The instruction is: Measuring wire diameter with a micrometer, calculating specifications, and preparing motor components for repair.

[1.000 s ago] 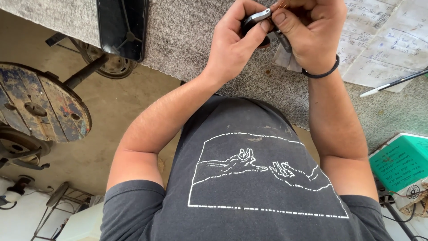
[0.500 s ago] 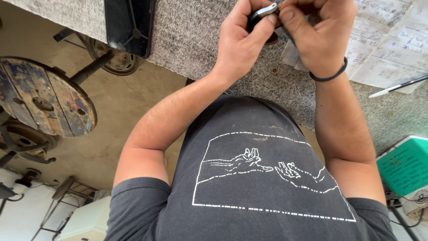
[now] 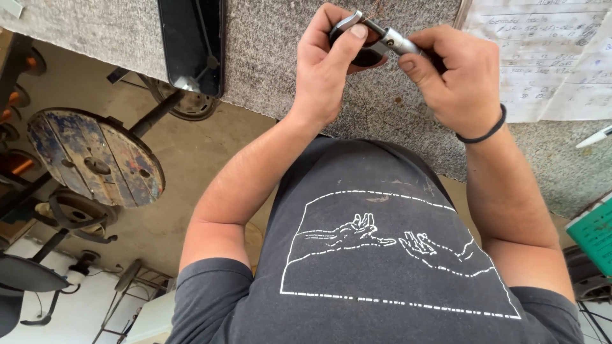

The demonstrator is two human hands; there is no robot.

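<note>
- The left hand (image 3: 328, 70) wraps its grip around the curved frame of a small metal measuring tool (image 3: 376, 39), thumb pressed flat along the top of the frame.
- The right hand (image 3: 456, 79) pinches the tool's round silver barrel between thumb and fingers, a narrow grip on the end that turns; a black band (image 3: 484, 130) circles that wrist.
- The tool is held in the air between both hands, just above the grey felt-covered surface (image 3: 287, 57), not resting on it.
- Whether anything sits between the tool's measuring faces cannot be told; the fingers hide that gap, though a thin wire-like strand seems to show near the tip.
- As far as can be judged, the work is mid-way: the tool is picked up and set in both hands, and the barrel is under the fingers, but no reading looks written yet.
- A sheet of handwritten paper (image 3: 548, 57) lies on the surface just beside the right hand, with a white pen (image 3: 596, 137) near its lower edge.
- A black phone (image 3: 191, 44) lies face up on the surface, well apart to the left.
</note>
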